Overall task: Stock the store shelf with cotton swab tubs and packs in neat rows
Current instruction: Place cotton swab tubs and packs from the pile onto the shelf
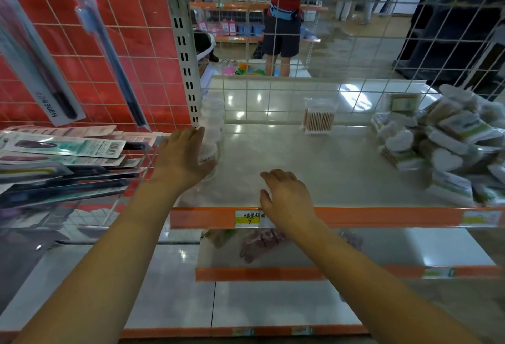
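Left hand [182,156] flat against clear tubs [210,136]; right hand [287,196] loosely curled, empty. Best nudged straight along shelf [314,166] edge.

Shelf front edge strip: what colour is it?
Orange, with a yellow price label, clearest in the head view: shelf edge.

This is a shop. An orange-edged metal shelf [355,216] carries a yellow price label [250,218] just beside the right hand [287,199]. Left of the left hand [181,158], carded goods [65,147] lie against a wire grid panel [109,51]. More stocked aisle shelving [232,24] shows beyond the hands.
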Demonstrator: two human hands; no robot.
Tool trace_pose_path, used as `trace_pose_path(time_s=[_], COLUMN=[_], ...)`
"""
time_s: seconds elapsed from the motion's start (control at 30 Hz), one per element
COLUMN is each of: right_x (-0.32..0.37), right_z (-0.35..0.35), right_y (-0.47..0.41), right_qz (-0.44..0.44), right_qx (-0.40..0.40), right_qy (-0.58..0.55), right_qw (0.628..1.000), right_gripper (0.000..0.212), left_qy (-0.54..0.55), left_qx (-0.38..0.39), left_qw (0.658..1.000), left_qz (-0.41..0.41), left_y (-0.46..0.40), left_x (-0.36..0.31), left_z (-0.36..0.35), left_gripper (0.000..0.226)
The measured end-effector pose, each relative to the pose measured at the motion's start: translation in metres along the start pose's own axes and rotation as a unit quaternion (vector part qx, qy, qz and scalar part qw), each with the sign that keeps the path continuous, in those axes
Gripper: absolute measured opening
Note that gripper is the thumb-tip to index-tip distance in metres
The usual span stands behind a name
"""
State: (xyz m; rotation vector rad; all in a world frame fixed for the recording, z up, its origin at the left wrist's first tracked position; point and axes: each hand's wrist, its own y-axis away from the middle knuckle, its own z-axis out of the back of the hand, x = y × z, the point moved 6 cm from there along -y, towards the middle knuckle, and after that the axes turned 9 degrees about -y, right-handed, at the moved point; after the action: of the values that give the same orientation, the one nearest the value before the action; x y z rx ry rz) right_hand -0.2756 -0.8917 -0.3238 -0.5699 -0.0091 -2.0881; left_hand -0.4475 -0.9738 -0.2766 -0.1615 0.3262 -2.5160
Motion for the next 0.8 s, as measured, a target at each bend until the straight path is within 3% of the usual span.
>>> trace_pose_path(time_s=[0.13,0.53,0.67,0.8], right_x=[0.000,-0.067,-0.104,-0.140], right_z=[0.015,0.051,0.070,0.088], right_y=[-0.004,0.018,0.031,0.047], right_qz=[0.011,-0.051,-0.090,-0.119], right_qx=[-0.018,-0.041,-0.036,-0.052], right_qy=[0.000,-0.009,0.022,0.015], right_qw=[1.000,0.998,0.995,0.991], right_gripper=[0.044,0.046,0.047,0.045], left_qy=[0.010,0.006,-0.011,0.040], left_qx=[-0.083,0.060,0.047,0.052], left_qw=[0.994,0.981,0.981,0.981], left_qz=[-0.076,-0.184,-0.189,-0.182], left_y=[0.013,0.039,0.031,0.025], left_x=[-0.034,-0.171,-0.208,-0.251], left_z=[0.019,-0.026,-0.032,-0.025], left_gripper=[0.059,0.056,0.051,0.054])
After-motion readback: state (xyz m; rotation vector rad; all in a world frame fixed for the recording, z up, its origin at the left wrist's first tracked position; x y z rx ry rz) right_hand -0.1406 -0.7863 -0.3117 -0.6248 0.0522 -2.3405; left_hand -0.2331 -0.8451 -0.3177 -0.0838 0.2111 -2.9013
